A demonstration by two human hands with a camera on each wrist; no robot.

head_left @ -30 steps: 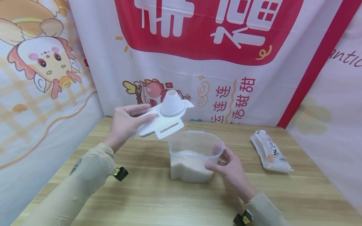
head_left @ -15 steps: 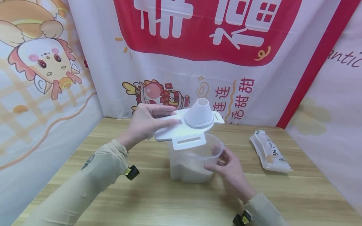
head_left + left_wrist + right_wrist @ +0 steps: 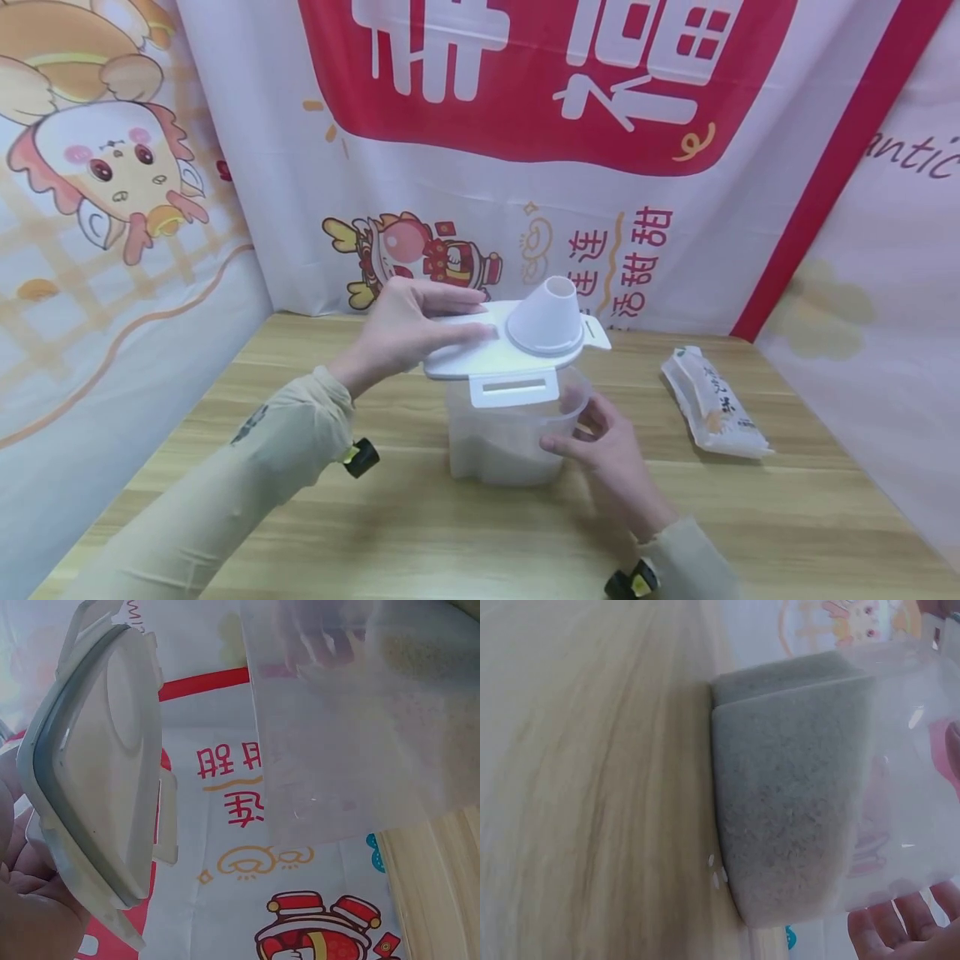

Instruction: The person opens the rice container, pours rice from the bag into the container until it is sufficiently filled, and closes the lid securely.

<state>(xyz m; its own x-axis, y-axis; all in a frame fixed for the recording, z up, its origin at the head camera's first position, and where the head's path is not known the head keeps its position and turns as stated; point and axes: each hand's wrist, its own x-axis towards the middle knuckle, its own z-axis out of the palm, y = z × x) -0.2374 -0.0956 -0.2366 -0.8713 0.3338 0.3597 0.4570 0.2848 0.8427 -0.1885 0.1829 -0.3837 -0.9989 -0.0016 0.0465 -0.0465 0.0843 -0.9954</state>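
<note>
A white plastic lid with a cone-shaped spout and side clips is pinched by my left hand at its left end. In the left wrist view, the lid's underside shows a grey seal and stands apart from the container. Below the lid, the clear plastic container stands upright on the table, partly filled with rice. My right hand grips the container's right side, thumb at the front and fingers behind. The lid hides most of the container's opening in the head view.
A white printed packet lies on the wooden table to the right. A few loose rice grains lie beside the container's base. Printed cloth hangs behind and at both sides.
My left hand has carried the lid rightward and slightly down, from the container's upper left to over its opening. My right hand stays on the container.
</note>
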